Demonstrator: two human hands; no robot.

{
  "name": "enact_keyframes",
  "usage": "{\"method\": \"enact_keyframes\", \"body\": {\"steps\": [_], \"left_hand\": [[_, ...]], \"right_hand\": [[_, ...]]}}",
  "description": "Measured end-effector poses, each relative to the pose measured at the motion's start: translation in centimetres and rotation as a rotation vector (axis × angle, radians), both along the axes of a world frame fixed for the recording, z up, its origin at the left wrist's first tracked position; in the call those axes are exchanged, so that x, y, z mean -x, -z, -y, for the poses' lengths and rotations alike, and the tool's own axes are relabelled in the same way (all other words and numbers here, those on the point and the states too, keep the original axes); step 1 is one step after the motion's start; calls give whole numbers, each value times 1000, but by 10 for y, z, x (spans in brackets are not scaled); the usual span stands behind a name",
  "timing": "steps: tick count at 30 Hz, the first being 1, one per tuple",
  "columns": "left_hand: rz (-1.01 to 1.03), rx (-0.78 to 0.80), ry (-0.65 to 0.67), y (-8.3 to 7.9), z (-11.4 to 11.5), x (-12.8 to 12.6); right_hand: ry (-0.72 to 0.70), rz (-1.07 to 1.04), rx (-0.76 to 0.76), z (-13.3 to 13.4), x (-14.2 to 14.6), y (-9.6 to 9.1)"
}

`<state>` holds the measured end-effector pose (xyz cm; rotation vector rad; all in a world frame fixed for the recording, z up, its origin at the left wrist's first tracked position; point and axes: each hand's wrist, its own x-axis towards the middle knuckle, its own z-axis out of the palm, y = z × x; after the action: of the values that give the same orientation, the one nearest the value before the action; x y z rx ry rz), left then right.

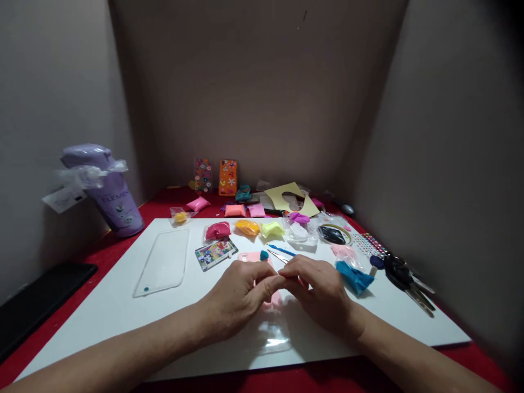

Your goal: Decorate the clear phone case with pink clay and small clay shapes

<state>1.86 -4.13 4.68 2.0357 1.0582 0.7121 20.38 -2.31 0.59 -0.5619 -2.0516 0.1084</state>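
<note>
Grip on both hands is tucked in, fingertips meeting in a pinch, but honestly can't tell if anything's clamped in there or just how tight. Left hand (239, 295) comes in from the lower left, thumb pointing across; right hand (319, 289) angles in from the lower right, fingers curled, wrist bent inward. Backs of both face up. The pink case (277, 301) is right below them on the white board (106, 327), partly covered, with a teal lump (264, 255) near its far end. Blue packet (354, 277) sits just beside the right hand.
</note>
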Motion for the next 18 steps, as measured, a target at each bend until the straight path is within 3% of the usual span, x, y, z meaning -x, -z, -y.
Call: {"method": "enact_keyframes", "body": {"steps": [9,14,18], "left_hand": [[236,211,-74,-7,-6,-5],[308,174,-126,-15,-13,-3],[320,153,-127,-8,-15,-1]], "right_hand": [[9,-1,-11,1,-1,0],[107,-10,-4,3,-3,-2],[127,17,-8,2,-2,-1]]}}
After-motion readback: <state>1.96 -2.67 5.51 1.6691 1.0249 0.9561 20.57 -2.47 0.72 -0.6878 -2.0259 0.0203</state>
